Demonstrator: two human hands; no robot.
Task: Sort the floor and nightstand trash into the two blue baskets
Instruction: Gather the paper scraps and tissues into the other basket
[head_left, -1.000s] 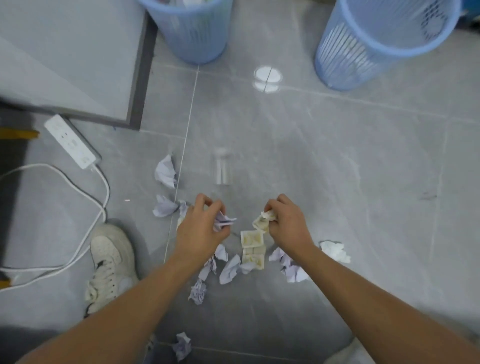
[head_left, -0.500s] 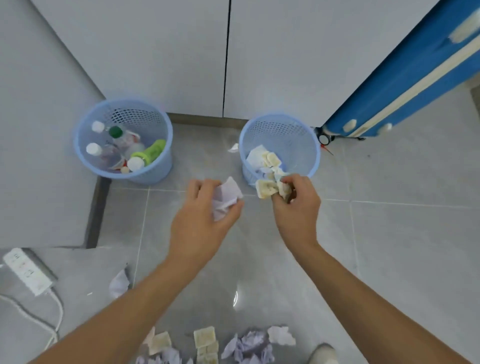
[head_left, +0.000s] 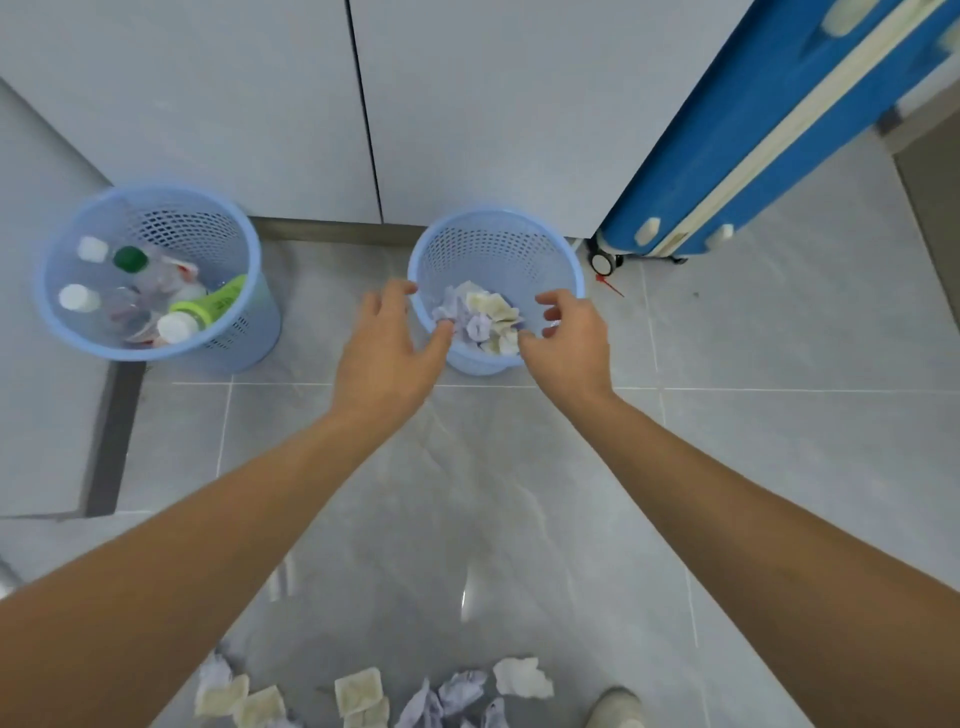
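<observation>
Change: half a second ago each hand was carrying a scrap toward the baskets; now both are hanging empty over the right-hand pale blue perforated plastic basket (head_left: 496, 244), so the scraps appear to be lying inside it.
Left hand: the left hand (head_left: 387, 345) is spreading its fingers, gripping nothing, at the basket's 9 o'clock rim.
Right hand: the right hand (head_left: 569, 338) is loosening into an empty curl at the rim's 4 o'clock.
Basket contents: crumpled lilac paper wads and beige square wrappers (head_left: 483, 317) are piling up at the bottom.
Other basket: the left-hand pale blue perforated plastic basket (head_left: 150, 208), at 10 o'clock, is holding the capped plastic bottles (head_left: 179, 325), one green, the rest clear.
Sorting rule: paper-like trash seems to be going right, bottles left.
Remaining trash: more crumpled lilac and white papers with beige squares (head_left: 374, 699) are lying on the grey tiled floor (head_left: 753, 467) at 6 o'clock, beside a light shoe (head_left: 613, 709).
Meaning: this drop looks finished; the floor pile is awaiting further trips. The nightstand is not visible.
Surroundings: a blue wheeled suitcase (head_left: 753, 156) is leaning at 1 o'clock.
</observation>
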